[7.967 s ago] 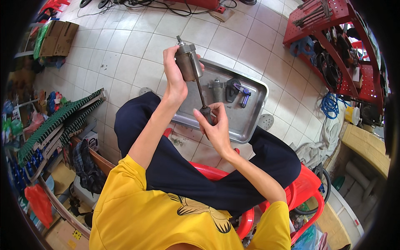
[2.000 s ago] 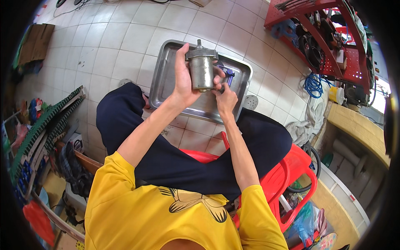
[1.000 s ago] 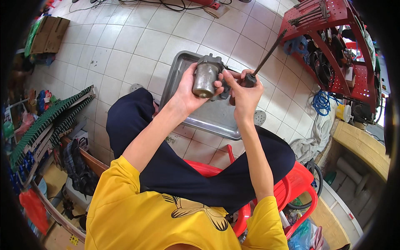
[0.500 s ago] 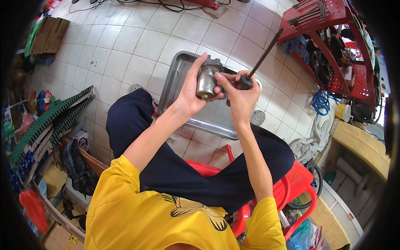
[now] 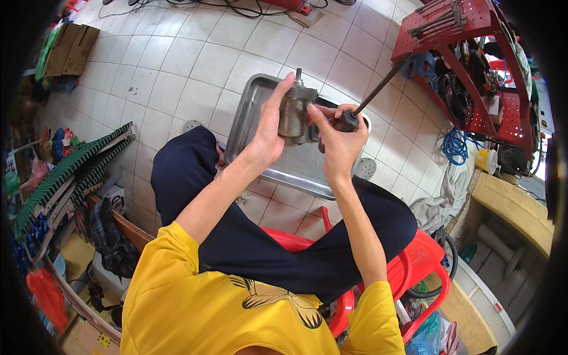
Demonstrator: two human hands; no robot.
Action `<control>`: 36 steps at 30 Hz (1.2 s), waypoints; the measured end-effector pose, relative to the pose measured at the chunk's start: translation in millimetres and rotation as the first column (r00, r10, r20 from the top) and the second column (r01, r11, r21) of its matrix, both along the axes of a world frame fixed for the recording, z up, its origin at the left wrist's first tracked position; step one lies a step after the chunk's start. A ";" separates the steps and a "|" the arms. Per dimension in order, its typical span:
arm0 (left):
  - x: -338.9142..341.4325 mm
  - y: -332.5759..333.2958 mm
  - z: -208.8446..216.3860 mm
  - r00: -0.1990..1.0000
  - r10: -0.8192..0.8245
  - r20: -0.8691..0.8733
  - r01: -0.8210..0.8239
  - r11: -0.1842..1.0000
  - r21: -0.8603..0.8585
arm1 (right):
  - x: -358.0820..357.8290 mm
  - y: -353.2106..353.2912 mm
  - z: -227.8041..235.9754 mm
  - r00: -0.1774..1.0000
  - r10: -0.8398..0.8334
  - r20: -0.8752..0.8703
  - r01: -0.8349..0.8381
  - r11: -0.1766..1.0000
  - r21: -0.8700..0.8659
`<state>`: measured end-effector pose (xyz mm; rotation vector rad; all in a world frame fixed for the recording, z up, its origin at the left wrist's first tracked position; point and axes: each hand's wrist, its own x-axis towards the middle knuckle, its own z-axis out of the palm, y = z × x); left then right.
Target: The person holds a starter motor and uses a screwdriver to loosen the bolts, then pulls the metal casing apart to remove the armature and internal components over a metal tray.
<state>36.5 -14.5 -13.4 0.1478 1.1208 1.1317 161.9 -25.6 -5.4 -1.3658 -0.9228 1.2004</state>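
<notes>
A small starter motor [image 5: 293, 115], a worn metal cylinder with a thin shaft sticking up from its far end, is held above the metal tray [image 5: 241, 121]. Around its left side is my left hand [image 5: 268, 131], closed, the thumb reaching up along the body. My right hand [image 5: 343, 141] grips the dark handle of a long screwdriver [image 5: 384, 81], whose shank points up and to the right, away from the motor. The right thumb reaches the motor's right side. Some fingers of both hands are hidden behind the motor and handle.
A red perforated tool rack [image 5: 414, 35] stands at the far right, with coiled blue hose [image 5: 454, 145] below it. Cardboard boxes [image 5: 72, 50] sit at the far left. A red plastic chair [image 5: 423, 260] is beneath me; clutter lines both sides.
The motor has turned in my hands, so its shaft now shows at the top. The screwdriver's tip has swung slightly right and down.
</notes>
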 end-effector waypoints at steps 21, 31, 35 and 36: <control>-0.3 -4.7 -20.2 0.880 -0.089 0.467 0.109 0.994 -0.017 | 9.0 -1.0 1.5 0.996 0.005 -0.085 -0.003 1.000 0.028; 8.9 -11.2 -25.5 0.940 -0.199 0.276 0.182 0.980 0.084 | 8.0 -1.4 0.7 1.000 0.007 0.009 -0.008 0.999 0.051; 8.0 -13.8 -26.3 0.939 -0.205 0.277 0.186 0.978 0.093 | 4.6 -3.7 -0.2 0.999 -0.022 0.025 0.020 0.996 0.081; 8.8 -13.7 -26.3 0.941 -0.198 0.276 0.181 0.980 0.085 | 3.7 -4.0 -0.1 0.999 -0.028 0.018 0.027 0.996 0.082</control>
